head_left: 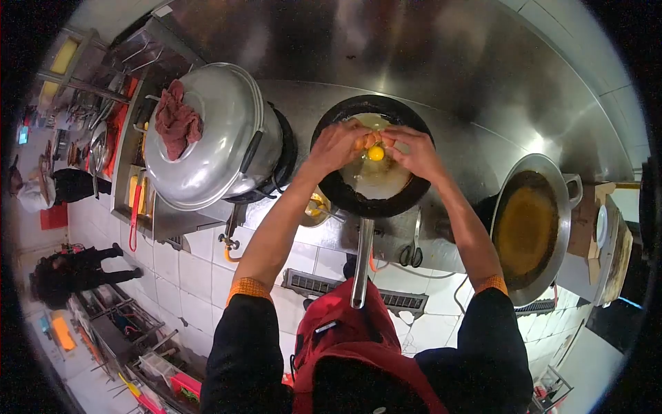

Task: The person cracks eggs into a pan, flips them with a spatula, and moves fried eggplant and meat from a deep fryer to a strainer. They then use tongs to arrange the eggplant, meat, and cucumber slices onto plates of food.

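Observation:
Over a black frying pan (414, 196), both my hands hold a cracked brown egg. My left hand (336, 146) pinches the eggshell (365, 141) on one side, and my right hand (415, 153) grips the other side with its fingertips. A bright yellow yolk (375, 152) shows just below the fingers, against the pan. Pale, glossy liquid covers the pan's bottom. The pan's metal handle (362, 269) points toward my body. Parts of the shell are hidden behind my fingers.
A large lidded pot (227, 131) with a red cloth (177, 119) stands left. Scissors (412, 248) and a small bowl (314, 215) lie near the counter's front edge. A wide pan of brownish liquid (527, 228) sits right. Two people (76, 276) (58, 190) are far left.

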The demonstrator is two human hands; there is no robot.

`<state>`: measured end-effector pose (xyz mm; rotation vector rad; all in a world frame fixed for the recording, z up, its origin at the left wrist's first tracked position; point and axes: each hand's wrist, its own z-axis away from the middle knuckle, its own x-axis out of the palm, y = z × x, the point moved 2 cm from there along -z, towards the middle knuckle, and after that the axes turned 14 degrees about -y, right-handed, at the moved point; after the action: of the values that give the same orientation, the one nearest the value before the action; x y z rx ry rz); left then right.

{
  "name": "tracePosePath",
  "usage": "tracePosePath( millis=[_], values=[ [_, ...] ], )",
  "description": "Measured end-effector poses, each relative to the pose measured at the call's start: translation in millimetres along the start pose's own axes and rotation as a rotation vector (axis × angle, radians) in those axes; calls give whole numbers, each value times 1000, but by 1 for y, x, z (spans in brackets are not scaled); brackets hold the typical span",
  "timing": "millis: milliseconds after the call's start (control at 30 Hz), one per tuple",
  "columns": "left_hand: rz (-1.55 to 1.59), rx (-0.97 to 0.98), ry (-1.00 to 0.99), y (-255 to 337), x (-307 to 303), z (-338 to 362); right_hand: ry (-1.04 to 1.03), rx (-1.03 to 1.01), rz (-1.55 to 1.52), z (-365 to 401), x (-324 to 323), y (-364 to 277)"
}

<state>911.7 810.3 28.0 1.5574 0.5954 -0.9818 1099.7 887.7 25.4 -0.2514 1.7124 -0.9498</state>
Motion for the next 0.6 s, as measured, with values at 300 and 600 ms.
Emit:
tracePosePath(
  millis=[300,600],
  values=[
    [115,69,89,17,-12,1,53,13,114,0,-32,-40],
    [1711,-131,188,18,46,32,123,-19,-148,9,-25,-68]
  ],
)
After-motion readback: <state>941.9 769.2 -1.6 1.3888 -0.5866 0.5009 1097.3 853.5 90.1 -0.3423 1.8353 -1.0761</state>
